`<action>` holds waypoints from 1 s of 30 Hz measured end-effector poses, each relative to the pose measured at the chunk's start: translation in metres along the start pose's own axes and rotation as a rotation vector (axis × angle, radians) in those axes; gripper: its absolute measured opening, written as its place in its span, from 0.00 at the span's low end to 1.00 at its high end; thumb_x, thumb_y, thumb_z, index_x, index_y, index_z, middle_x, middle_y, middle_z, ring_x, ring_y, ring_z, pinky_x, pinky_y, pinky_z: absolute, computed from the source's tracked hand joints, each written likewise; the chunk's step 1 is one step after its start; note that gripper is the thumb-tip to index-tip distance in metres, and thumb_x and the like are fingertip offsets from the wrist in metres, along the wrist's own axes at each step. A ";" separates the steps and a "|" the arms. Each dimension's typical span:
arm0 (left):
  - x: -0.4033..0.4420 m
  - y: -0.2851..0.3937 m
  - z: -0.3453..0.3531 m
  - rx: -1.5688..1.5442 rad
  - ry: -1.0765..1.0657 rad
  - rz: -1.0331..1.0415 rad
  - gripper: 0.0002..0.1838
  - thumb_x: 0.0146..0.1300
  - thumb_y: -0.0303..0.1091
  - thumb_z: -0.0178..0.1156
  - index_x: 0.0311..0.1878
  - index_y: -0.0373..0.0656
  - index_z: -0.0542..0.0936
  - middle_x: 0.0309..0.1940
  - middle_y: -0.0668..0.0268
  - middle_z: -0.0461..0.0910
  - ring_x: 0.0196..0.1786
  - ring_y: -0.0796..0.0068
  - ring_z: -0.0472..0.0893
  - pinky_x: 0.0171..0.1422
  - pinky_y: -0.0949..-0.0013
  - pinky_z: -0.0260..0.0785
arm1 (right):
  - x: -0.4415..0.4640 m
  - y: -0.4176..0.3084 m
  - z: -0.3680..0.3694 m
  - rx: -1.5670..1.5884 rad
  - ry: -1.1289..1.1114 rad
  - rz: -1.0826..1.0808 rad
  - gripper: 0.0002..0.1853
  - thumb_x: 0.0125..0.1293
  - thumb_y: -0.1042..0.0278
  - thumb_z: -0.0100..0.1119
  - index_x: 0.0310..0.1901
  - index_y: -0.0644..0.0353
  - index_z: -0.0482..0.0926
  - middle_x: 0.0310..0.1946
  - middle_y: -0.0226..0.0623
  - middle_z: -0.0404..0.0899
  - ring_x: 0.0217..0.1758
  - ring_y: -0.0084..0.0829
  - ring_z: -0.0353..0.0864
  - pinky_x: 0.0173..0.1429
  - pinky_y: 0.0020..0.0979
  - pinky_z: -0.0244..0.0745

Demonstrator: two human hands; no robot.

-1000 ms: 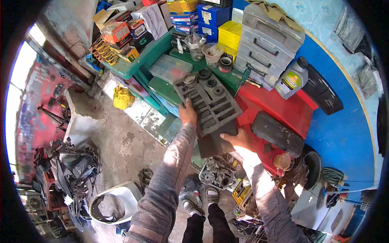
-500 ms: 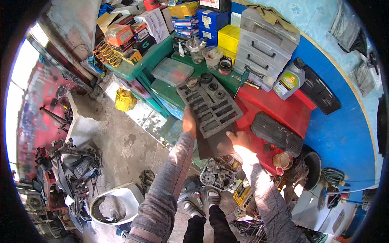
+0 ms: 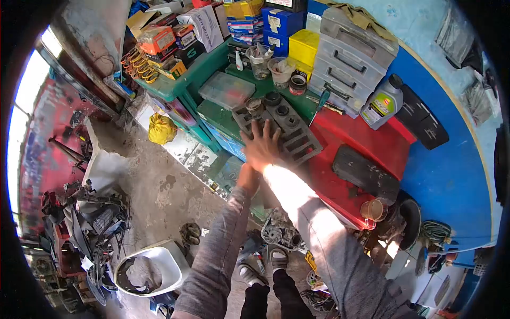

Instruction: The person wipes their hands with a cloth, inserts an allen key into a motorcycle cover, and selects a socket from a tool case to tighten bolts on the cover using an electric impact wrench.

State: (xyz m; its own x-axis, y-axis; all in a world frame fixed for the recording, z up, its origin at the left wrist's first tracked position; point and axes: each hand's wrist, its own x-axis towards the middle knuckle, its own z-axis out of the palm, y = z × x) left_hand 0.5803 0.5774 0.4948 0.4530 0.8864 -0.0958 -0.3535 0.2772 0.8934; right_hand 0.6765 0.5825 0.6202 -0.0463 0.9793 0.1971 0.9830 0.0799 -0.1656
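Observation:
A dark grey moulded tool tray [image 3: 303, 141] with long slots and round sockets lies tilted over the green and red cabinet tops. A round metal piece [image 3: 255, 107] sits in its upper left corner. My right hand [image 3: 264, 146] is over the tray's left part, fingers spread, apparently touching it. My left hand [image 3: 247, 178] is at the tray's lower left, just below my right hand; its fingers are hidden behind the right hand, so its grip does not show.
On the green top are a clear plastic box [image 3: 227, 90], cups [image 3: 280, 73] and a screwdriver [image 3: 321, 101]. A drawer unit [image 3: 345, 69] and oil bottle [image 3: 382, 103] stand behind. A black case [image 3: 365, 174] and glass mug [image 3: 373, 210] rest on red. Engine parts [image 3: 280, 234] lie below.
My right hand has moved left and up from the dark flat panel below the tray to the tray's left part, fingers now spread. It now covers my left hand's fingers.

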 end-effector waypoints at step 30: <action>-0.090 0.001 0.056 0.595 0.636 -0.005 0.24 0.70 0.48 0.55 0.40 0.29 0.78 0.31 0.50 0.80 0.35 0.64 0.78 0.43 0.62 0.69 | -0.020 0.057 0.001 -0.022 -0.116 -0.245 0.23 0.69 0.63 0.52 0.65 0.41 0.71 0.77 0.40 0.46 0.77 0.65 0.40 0.67 0.81 0.40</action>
State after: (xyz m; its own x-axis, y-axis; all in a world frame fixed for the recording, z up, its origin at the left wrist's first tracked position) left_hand 0.5850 0.4775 0.5283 -0.1525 0.9739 -0.1682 0.2140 0.1987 0.9564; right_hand 0.7335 0.5678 0.6057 -0.3017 0.9462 0.1168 0.9436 0.3139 -0.1054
